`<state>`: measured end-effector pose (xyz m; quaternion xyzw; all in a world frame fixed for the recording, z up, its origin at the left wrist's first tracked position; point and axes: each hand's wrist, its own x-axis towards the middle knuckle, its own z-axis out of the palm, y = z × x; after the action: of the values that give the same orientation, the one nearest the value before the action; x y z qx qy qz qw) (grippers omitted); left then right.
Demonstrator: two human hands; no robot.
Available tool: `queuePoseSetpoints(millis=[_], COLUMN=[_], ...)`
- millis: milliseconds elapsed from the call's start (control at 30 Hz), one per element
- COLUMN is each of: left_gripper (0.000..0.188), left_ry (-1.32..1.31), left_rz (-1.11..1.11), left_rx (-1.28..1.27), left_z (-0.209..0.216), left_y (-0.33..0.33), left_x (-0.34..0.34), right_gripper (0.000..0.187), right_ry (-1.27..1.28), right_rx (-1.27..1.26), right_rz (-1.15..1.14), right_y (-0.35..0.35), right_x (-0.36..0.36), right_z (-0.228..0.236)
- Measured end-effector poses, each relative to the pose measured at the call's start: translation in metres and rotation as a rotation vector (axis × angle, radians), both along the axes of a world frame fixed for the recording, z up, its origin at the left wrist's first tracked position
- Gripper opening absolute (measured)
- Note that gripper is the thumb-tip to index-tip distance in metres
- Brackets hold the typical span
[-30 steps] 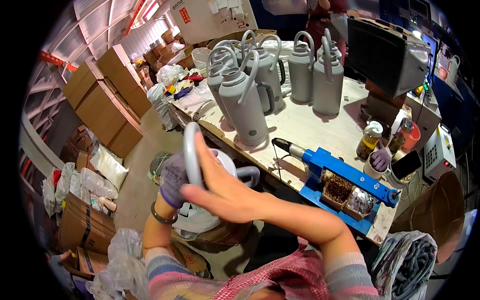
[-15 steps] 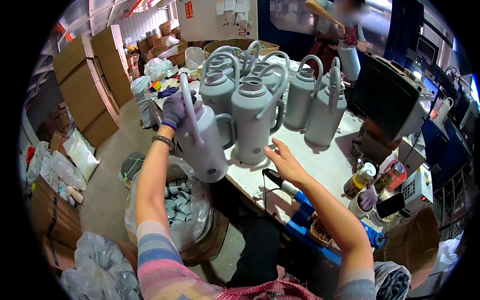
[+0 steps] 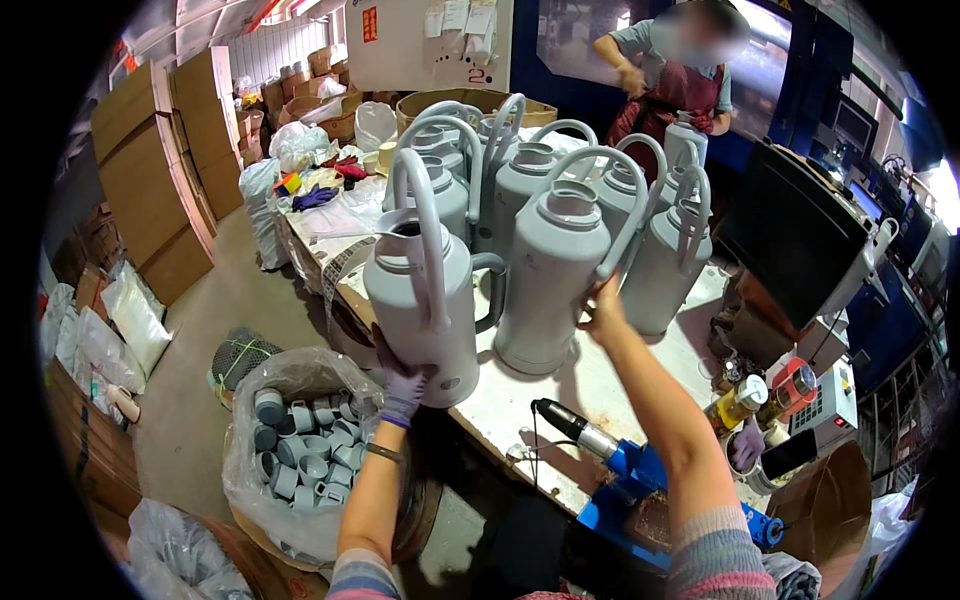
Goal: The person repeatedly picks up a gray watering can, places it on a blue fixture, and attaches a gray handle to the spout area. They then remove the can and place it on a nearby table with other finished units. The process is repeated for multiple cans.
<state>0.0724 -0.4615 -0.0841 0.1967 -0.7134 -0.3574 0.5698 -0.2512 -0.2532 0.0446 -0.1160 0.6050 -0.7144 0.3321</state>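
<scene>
Left hand point(image 3: 402, 386) clasps 1 grey jug point(image 3: 410, 310) low down; right hand point(image 3: 604, 314) touches a 2nd jug point(image 3: 548, 280) — grip unclear.

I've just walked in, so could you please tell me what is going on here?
The person's gloved left hand is against the lower side of one grey flask at the edge of the white table. The bare right hand is at the right side of the neighbouring flask. More grey flasks stand nearby, and a co-worker stands beyond the table.
</scene>
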Motion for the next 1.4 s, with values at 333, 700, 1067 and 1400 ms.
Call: queuePoseSetpoints(millis=[333,700,1067,1400], left_gripper=[0.131,0.129,0.088,0.042], left_ry=[0.202,0.101,0.418,0.012], left_rz=[0.149,0.242,-0.388,-0.619], left_rx=[0.108,0.246,0.625,0.452], left_z=[0.033,0.001,0.046,0.087], left_y=[0.001,0.079,0.146,0.317], left_x=[-0.039,-0.101,-0.009,0.04], right_gripper=[0.078,0.052,0.042,0.054], right_ry=[0.059,1.336,0.371,0.279], right_rx=[-0.103,0.174,-0.528,-0.598], right_rz=[0.126,-1.276,-0.236,-0.177], right_y=[-0.055,0.083,0.283,0.45], right_x=[0.06,-0.21,-0.028,0.193], right_z=[-0.01,0.101,0.229,0.17])
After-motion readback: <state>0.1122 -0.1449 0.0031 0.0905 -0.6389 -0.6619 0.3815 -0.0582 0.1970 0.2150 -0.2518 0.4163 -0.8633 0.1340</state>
